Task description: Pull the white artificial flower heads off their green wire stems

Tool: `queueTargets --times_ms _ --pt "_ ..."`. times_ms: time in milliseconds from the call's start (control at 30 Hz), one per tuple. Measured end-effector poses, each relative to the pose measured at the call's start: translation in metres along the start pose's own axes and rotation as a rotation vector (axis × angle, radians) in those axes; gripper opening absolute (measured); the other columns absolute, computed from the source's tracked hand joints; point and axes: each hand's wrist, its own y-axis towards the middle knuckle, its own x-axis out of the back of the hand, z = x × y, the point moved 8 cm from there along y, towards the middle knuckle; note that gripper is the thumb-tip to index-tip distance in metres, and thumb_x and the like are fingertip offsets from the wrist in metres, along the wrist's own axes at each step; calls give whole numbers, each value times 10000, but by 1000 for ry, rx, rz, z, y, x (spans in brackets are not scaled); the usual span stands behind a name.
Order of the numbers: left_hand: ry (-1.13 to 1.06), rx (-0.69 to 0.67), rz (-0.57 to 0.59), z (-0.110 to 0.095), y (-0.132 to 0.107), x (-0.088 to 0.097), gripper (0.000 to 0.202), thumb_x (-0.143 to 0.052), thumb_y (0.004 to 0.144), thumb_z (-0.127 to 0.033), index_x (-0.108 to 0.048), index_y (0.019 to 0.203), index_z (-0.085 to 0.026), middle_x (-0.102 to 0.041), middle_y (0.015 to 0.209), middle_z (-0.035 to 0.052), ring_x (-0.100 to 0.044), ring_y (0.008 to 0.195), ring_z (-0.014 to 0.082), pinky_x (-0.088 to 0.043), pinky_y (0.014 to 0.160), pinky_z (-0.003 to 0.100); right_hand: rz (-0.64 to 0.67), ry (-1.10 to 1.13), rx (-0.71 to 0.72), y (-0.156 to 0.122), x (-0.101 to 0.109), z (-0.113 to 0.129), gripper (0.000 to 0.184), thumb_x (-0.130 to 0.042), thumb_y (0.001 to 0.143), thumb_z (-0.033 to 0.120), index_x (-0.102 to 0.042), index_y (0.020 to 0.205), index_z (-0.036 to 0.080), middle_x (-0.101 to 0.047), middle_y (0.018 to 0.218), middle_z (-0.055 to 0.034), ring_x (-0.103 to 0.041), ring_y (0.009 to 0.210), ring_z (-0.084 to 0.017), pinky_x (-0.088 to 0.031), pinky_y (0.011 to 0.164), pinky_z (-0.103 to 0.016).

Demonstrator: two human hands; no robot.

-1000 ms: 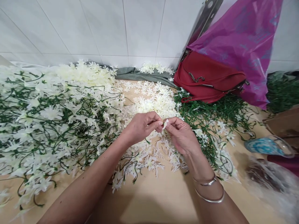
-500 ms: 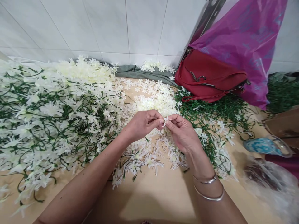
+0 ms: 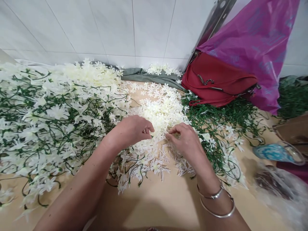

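Note:
My left hand (image 3: 133, 130) hovers over the left side of the loose white petals, fingers curled, with a gap between thumb and fingertips and nothing visible in it. To its right, my right hand (image 3: 185, 138) has thumb and forefinger close together in a pinch; whatever is between them is too small to make out. Under and behind both hands spreads a pile of loose white artificial flower heads (image 3: 156, 112). Thin white stamen sticks (image 3: 162, 157) are scattered on the tan tabletop (image 3: 158, 192) just in front of them.
A large heap of white artificial flowers on green stems (image 3: 57, 118) fills the left. Bare green stems (image 3: 216, 118) lie at right, below a red handbag (image 3: 216, 80) and purple plastic bag (image 3: 255, 41). A blue-patterned cup (image 3: 276, 152) and clear plastic bag (image 3: 279, 189) are far right.
Both hands were together, pinching a small white flower between them. Now they are apart: the left has moved left and its fingers have parted, and the right has come slightly lower.

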Motion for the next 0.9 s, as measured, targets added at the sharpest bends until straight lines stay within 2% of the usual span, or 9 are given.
queueTargets --times_ms 100,200,333,467,633,800,900 --pt "34 -40 -98 -6 2 5 206 -694 865 -307 -803 1005 -202 -799 917 73 -715 795 224 -434 647 282 -34 154 -57 1 7 -9 122 -719 834 225 -654 731 228 -688 794 -21 -603 791 -216 -436 777 -374" --pt "42 -123 -201 -18 5 8 203 -606 946 -285 -766 1020 -185 -782 1002 77 -705 862 213 -458 743 301 -72 324 -82 1 15 -11 94 -692 860 263 -669 777 227 -710 798 -10 -621 760 -195 -459 774 -354" --pt "84 -154 -208 -22 14 -5 199 -588 951 -186 -739 1080 -179 -754 1114 78 -692 963 227 -477 843 336 -140 406 -49 1 23 -1 74 -695 848 223 -683 775 231 -706 781 2 -609 749 -177 -473 777 -334" --pt "173 -157 -214 -17 22 -21 198 -583 939 -139 -749 1026 -201 -726 1098 74 -676 992 234 -480 812 333 -196 475 -70 1 24 -4 42 -739 819 222 -704 839 234 -697 805 -3 -605 745 -173 -484 752 -327" --pt "240 -148 -243 -14 25 -24 206 -549 979 -173 -731 884 -189 -711 1012 79 -655 913 216 -458 729 309 -161 579 -129 1 13 -17 165 -731 868 303 -751 1011 222 -730 920 -37 -652 851 -192 -495 816 -349" --pt "255 -187 -223 -16 26 -27 152 -594 972 -190 -742 1009 -188 -717 1046 89 -639 961 247 -461 768 332 -195 630 -132 2 13 -19 107 -740 868 317 -737 906 217 -704 884 -28 -613 804 -179 -478 774 -333" --pt "301 -201 -222 -19 26 -29 219 -541 989 -162 -753 938 -180 -715 983 95 -635 909 229 -458 741 321 -256 559 -84 1 20 -16 80 -747 861 300 -751 890 226 -687 929 -36 -605 847 -187 -468 778 -331"
